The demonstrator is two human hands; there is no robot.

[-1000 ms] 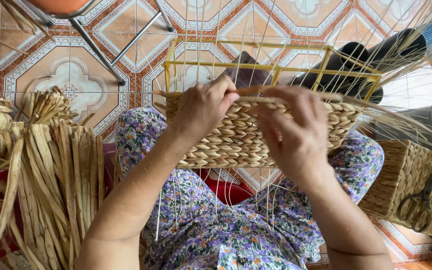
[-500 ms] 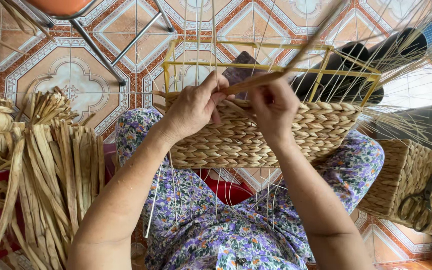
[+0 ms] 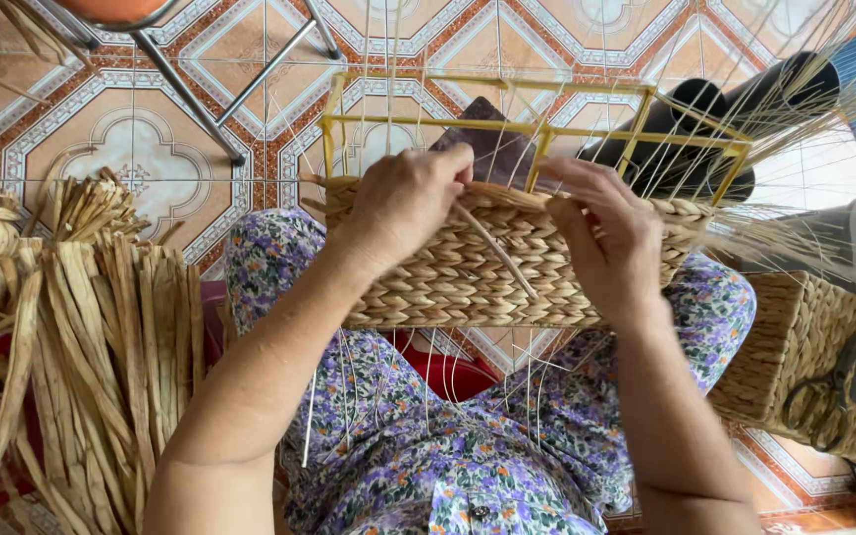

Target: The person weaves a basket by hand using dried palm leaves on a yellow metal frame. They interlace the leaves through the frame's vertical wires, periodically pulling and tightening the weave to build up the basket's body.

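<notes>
Now both hands work the half-woven straw basket on its yellow wire frame [image 3: 507, 267], left hand [image 3: 403, 203] pinching a pale straw strand [image 3: 495, 250] (right hand [image 3: 611, 238] pressing the rim beside it), which could snap if yanked.

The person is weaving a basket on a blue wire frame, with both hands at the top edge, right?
Not quite: the wire frame is yellow, not blue, as the head view shows. The rest holds: the left hand and right hand are both at the top edge of the woven basket.
</notes>
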